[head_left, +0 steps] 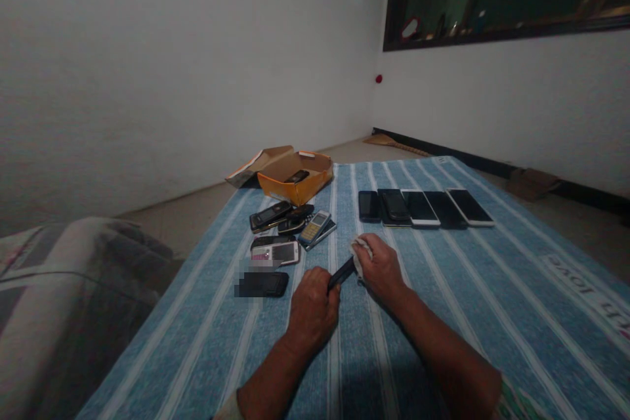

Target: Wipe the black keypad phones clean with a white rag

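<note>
A slim black device (pixel 343 272) is held over a striped blue cover (pixel 443 295); pale walls (pixel 197 46) meet beyond. The cover's left edge borders the floor (pixel 197 207); a strip runs between piled phones (pixel 285 252) and a phone row (pixel 420 208). The device slants away rightward, left hand (pixel 315 305) gripping its near end, right hand (pixel 382 269) pinching white cloth (pixel 358 265) around the far end.

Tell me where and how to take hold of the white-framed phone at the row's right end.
Probably by its right long edge, coming from the right: the white-framed phone lies flat with that side free, while a black phone lies close along its left. The right hand is nearer, but holds a white cloth.
</note>
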Motion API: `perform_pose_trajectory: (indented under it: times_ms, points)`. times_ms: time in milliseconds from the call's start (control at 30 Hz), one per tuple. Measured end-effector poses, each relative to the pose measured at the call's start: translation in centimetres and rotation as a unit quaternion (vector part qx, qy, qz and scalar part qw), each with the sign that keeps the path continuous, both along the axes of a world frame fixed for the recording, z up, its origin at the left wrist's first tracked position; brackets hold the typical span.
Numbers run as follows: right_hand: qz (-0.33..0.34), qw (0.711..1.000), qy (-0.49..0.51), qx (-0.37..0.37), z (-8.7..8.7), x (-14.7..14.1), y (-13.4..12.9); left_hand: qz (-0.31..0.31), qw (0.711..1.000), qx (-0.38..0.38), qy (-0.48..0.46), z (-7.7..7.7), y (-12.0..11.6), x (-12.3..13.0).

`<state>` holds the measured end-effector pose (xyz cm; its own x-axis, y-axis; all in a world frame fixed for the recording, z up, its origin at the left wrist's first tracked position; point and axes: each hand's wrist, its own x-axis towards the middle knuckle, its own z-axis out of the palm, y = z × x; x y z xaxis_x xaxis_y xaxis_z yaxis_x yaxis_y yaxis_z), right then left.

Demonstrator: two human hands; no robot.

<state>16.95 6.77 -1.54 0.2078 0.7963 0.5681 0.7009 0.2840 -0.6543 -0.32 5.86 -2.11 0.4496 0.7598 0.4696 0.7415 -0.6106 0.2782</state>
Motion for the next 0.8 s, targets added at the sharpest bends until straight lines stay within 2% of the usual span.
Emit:
perform_pose_trajectory:
  times_ms: [100, 200, 300, 467, 567, 700, 800]
  points:
    - [0.014, 0.998, -0.056, 0.001, -0.1, -0.7, -0.3, -0.005, 1.0, 0.0, -0.004, -0.1, 0.0, 0.0]
    - [0.02, 0.991, -0.125, -0.035, -0.2, -1.3, -0.8, -0.008, 1.0, -0.006, -0.015, 0.0, 0.0, 0.1]
    - [0.029, 0.987, -0.145, -0.065, 0.2, -1.7, -1.4, -0.014, 0.999, -0.01, -0.032, 0.1, 0.1, 0.2]
    - [0.123, 0.981, -0.124, -0.081, 1.4, -1.9, -2.4, -0.02, 0.999, 0.0, -0.044, 0.1, 0.3, 0.3]
    - [0.188, 0.977, -0.086, -0.056, 1.3, -1.9, -2.5, -0.013, 0.999, 0.011, -0.038, 0.0, 0.3, 0.2]
    - [0.186, 0.982, -0.014, -0.023, 0.4, -1.7, -2.0, -0.013, 0.999, 0.014, -0.029, 0.1, 0.3, 0.2]
    - [0.163, 0.986, -0.015, -0.022, 0.2, -1.6, -1.8, -0.012, 1.0, 0.02, -0.015, 0.1, 0.3, 0.3]
